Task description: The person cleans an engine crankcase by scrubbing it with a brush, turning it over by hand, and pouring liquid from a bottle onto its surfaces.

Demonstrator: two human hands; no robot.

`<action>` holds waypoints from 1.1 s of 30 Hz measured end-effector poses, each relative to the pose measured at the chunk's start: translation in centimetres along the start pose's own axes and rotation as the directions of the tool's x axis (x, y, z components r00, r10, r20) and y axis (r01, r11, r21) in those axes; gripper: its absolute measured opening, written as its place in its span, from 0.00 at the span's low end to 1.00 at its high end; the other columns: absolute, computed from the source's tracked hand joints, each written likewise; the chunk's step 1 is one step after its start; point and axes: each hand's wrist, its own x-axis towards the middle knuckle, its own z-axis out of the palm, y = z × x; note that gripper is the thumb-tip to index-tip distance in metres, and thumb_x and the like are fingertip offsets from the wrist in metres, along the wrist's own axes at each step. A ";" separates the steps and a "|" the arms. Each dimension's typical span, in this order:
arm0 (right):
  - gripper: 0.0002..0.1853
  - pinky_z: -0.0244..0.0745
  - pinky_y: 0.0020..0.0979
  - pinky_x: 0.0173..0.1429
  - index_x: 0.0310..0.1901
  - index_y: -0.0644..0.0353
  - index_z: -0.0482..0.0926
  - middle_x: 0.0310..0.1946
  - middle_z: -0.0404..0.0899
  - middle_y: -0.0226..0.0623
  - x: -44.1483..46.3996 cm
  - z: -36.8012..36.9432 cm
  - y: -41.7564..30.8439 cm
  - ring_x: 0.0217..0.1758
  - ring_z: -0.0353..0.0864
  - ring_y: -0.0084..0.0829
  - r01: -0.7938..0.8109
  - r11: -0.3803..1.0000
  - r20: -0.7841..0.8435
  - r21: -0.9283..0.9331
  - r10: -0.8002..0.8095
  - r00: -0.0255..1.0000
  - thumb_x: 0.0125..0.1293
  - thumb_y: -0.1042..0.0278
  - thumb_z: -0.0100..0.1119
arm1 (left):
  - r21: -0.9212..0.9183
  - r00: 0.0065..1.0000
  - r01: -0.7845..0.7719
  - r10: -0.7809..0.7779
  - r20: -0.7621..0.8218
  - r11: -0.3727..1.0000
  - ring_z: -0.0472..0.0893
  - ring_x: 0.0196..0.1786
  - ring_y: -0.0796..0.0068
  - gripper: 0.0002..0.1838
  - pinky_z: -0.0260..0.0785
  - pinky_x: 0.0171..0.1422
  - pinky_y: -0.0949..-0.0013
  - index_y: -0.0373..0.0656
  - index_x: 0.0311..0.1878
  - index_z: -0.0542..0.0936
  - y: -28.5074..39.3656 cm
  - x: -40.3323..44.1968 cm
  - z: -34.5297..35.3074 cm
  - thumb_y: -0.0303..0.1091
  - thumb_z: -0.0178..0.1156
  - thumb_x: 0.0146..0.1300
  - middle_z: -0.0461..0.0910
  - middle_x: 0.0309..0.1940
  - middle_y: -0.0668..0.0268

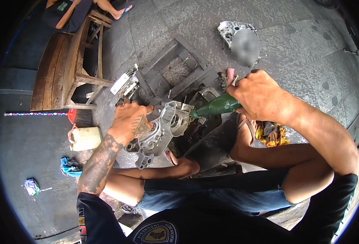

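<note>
A grey metal engine casing (157,132) is tilted over a dark tray (212,124) between my legs. My left hand (130,120) is closed on the casing's upper left edge. In my right hand (256,95) is a green bottle (216,106), its neck pointing left at the casing's right side. My fingers wrap round the bottle's thick end. Whether liquid leaves the bottle cannot be made out. A brush (223,79) and a pink piece (230,75) are just beyond my right hand.
A dark frame (175,67) lies ahead, with a metal part (124,84) on its left. Another casing (228,30) is at the upper right. Leftward are a wooden bench (55,73), broom (37,114), jerrycan (86,139) and blue cloth (69,167). A person (72,16) sits upper left.
</note>
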 end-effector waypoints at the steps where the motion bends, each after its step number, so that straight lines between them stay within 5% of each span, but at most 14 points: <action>1: 0.11 0.82 0.40 0.44 0.39 0.62 0.85 0.32 0.87 0.45 0.0 -0.1 -0.1 0.41 0.89 0.41 0.003 1.000 0.001 -0.001 -0.003 1.000 0.56 0.66 0.65 | -0.002 1.000 0.003 -0.003 0.001 1.000 0.82 0.49 0.50 0.28 0.76 0.58 0.53 0.57 0.58 0.85 0.2 0.3 -0.5 0.40 0.67 0.48 0.87 0.38 0.50; 6: 0.12 0.82 0.38 0.43 0.39 0.63 0.85 0.32 0.87 0.44 -0.6 -0.1 0.3 0.41 0.89 0.40 -0.060 0.996 0.178 -0.073 0.073 0.981 0.55 0.66 0.66 | 0.137 0.993 -0.118 0.113 0.044 0.984 0.83 0.48 0.51 0.29 0.77 0.57 0.54 0.58 0.59 0.85 0.4 0.5 -1.3 0.41 0.67 0.49 0.87 0.37 0.51; 13: 0.16 0.83 0.37 0.43 0.44 0.67 0.85 0.33 0.87 0.44 -1.4 0.8 1.9 0.41 0.89 0.40 -0.114 0.992 0.180 -0.053 0.122 0.976 0.56 0.67 0.65 | 0.021 0.996 -0.017 0.016 0.086 1.000 0.81 0.53 0.52 0.30 0.74 0.62 0.55 0.61 0.60 0.84 -0.5 -0.5 -1.0 0.40 0.66 0.49 0.85 0.46 0.54; 22: 0.20 0.83 0.38 0.44 0.49 0.73 0.82 0.33 0.87 0.44 -1.7 1.0 2.0 0.40 0.89 0.41 -0.134 0.988 0.138 -0.072 0.143 0.980 0.57 0.68 0.62 | 0.118 0.999 -0.012 0.006 0.051 0.993 0.77 0.59 0.56 0.32 0.70 0.65 0.56 0.63 0.63 0.82 -0.1 -0.7 -1.2 0.41 0.67 0.50 0.82 0.50 0.55; 25: 0.17 0.83 0.38 0.44 0.45 0.69 0.84 0.33 0.87 0.44 -1.7 1.6 2.2 0.40 0.89 0.41 -0.131 0.989 0.110 -0.072 0.138 0.984 0.56 0.68 0.63 | 0.132 0.999 -0.037 0.037 0.005 0.991 0.77 0.57 0.56 0.32 0.70 0.65 0.57 0.63 0.63 0.82 0.0 -0.9 -1.2 0.41 0.68 0.50 0.83 0.48 0.56; 27: 0.17 0.81 0.39 0.44 0.41 0.61 0.83 0.29 0.86 0.42 -1.6 2.2 2.6 0.38 0.88 0.42 -0.154 0.985 0.099 -0.082 0.162 0.982 0.53 0.59 0.72 | 0.136 0.999 -0.041 0.041 0.001 0.990 0.77 0.56 0.57 0.32 0.70 0.64 0.57 0.63 0.63 0.82 0.0 -0.9 -1.1 0.41 0.68 0.50 0.83 0.47 0.57; 33: 0.18 0.81 0.40 0.44 0.42 0.61 0.83 0.28 0.86 0.41 -1.4 2.2 2.7 0.38 0.88 0.42 -0.157 0.985 0.113 -0.071 0.165 0.980 0.54 0.59 0.72 | 0.142 0.998 -0.060 0.062 -0.008 0.988 0.77 0.55 0.57 0.32 0.70 0.62 0.57 0.61 0.63 0.82 0.0 -0.7 -0.8 0.40 0.68 0.48 0.83 0.45 0.57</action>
